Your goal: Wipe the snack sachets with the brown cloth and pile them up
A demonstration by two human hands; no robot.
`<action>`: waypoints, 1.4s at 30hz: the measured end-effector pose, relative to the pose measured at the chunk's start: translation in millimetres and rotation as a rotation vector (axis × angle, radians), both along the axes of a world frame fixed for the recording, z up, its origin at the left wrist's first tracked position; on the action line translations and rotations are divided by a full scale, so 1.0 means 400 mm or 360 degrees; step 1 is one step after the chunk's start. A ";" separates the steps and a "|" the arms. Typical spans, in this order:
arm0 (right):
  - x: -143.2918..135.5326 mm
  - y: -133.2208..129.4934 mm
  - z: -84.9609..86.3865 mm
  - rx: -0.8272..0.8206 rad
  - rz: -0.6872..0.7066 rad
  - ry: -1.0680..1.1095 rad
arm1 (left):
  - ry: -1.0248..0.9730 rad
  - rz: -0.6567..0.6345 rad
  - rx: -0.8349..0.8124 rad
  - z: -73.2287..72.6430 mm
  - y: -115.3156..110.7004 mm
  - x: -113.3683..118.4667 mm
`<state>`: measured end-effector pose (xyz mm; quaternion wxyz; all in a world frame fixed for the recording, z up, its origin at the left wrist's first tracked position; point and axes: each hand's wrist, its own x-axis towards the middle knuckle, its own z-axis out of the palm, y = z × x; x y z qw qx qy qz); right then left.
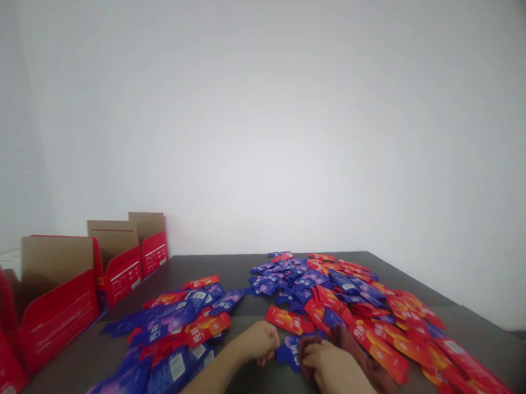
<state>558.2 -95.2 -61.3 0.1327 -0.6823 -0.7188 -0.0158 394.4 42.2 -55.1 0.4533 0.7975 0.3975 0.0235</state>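
Note:
My left hand [261,342] hovers low over the table's near middle, its fingers curled in and no packet showing in them. Just to its right lies a blue packet [288,353], partly hidden by my right hand [335,366]. That right hand is closed on a dark reddish-brown cloth [357,351], which bunches at the fingertips and trails behind the hand to the right. Beyond both hands a red-and-orange packet [284,319] lies flat.
Mixed blue and red packets heap up on the left [167,326]; a larger pile [303,279] spreads across the back and right of the dark table [237,319]. Several open red cardboard boxes [61,305] line the left edge. A white wall [265,134] stands behind.

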 end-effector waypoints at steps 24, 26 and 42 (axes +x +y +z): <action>0.053 0.002 0.056 0.0126 -0.0297 0.0435 | 0.0295 -0.0050 0.1299 0.190 -0.176 -0.013; 0.048 0.006 0.042 0.0070 -0.0267 0.0524 | 0.0324 -0.0275 0.1287 0.161 -0.223 0.023; 0.013 0.016 0.016 0.0162 0.0021 0.0287 | -0.0062 -0.0317 0.1012 0.049 -0.036 -0.027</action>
